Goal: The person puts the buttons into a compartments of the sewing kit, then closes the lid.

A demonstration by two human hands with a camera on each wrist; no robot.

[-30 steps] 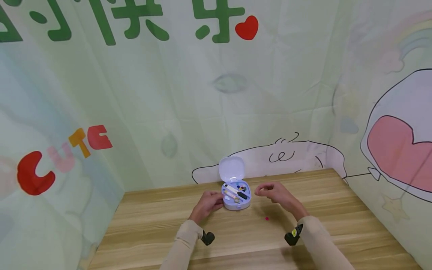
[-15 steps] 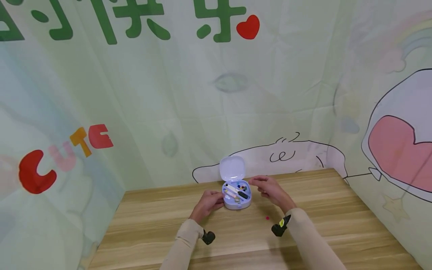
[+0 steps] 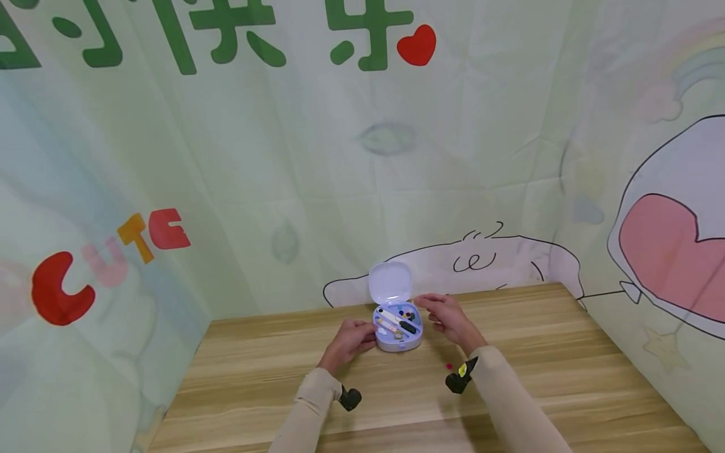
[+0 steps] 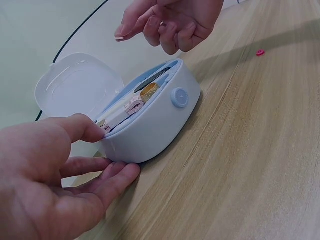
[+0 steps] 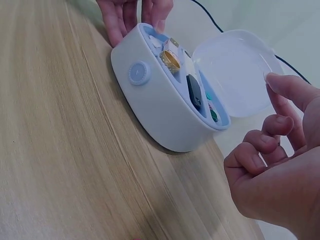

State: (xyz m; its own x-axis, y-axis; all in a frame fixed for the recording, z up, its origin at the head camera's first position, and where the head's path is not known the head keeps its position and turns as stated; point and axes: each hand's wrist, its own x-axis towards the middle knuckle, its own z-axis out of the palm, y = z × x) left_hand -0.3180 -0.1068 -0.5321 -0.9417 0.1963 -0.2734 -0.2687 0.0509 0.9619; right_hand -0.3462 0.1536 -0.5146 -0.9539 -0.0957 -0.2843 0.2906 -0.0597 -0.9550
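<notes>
A pale blue-and-white sewing box (image 3: 399, 343) stands on the table, its lid (image 4: 77, 85) raised at the back. My left hand (image 3: 349, 343) grips its left side, thumb at the rim and fingers low against the wall. Inside lie a gold thimble (image 5: 170, 61), a small tape measure (image 4: 134, 105), a black-handled tool (image 5: 194, 92) and several small buttons (image 5: 213, 115). My right hand (image 3: 447, 314) is by the box's back right corner, thumb and index fingertips together, the other fingers curled. A pale sliver shows at its fingertips; I cannot tell whether it is something held.
A small red button (image 4: 260, 52) lies on the wooden table (image 3: 255, 371), to the right of the box and near my right wrist. A printed fabric backdrop (image 3: 283, 189) rises right behind the table's back edge.
My right hand has moved left and slightly away from me, from beside the box to its back right corner. The left hand and the box have stayed put.
</notes>
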